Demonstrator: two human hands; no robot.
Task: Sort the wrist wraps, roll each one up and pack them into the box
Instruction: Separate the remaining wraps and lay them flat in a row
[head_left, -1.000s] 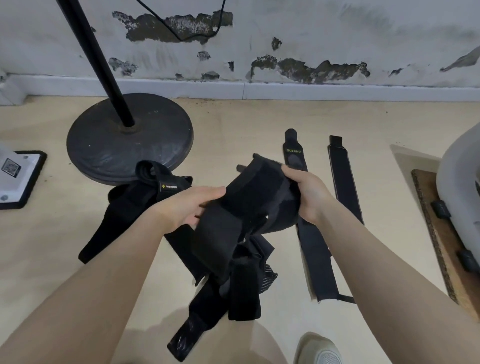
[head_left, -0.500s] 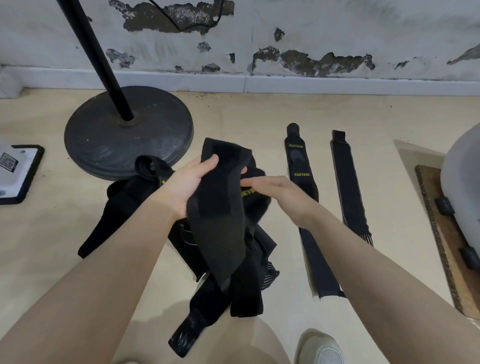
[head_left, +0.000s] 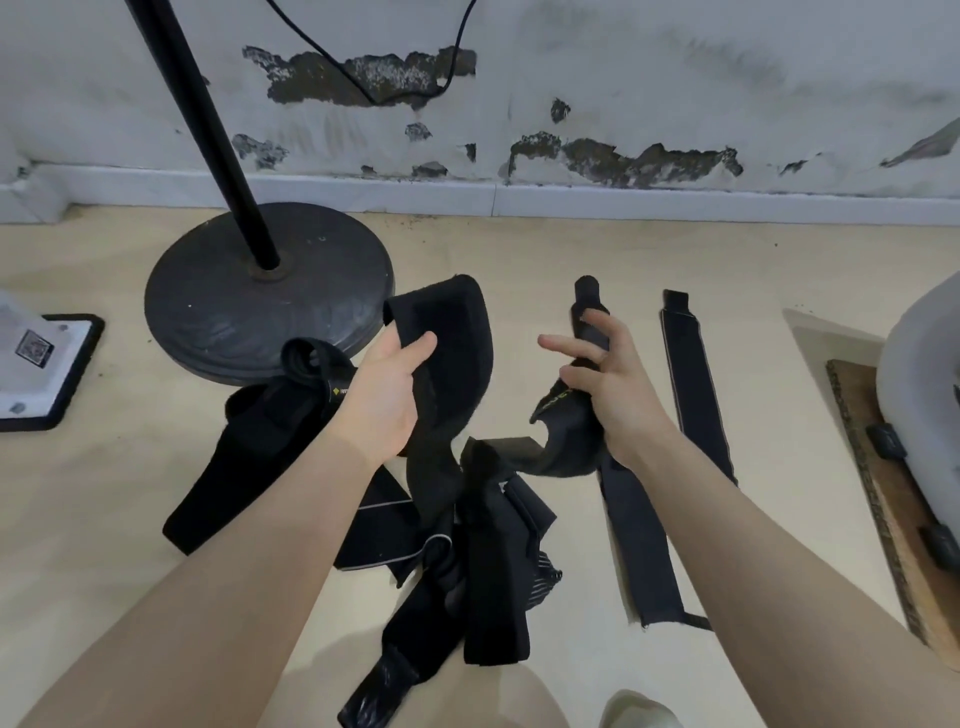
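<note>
Hands have parted since a moment ago. Left hand (head_left: 387, 397) grips the wide wrap (head_left: 457, 364); right hand (head_left: 613, 384), fingers half spread, holds another strap's end (head_left: 563, 431) above the floor pile (head_left: 467, 545). Sorting continues; no box visible.

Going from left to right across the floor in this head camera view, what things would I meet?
White device with a QR label → round stand base → left hand → right hand → flat wrist wrap → wooden board.
</note>
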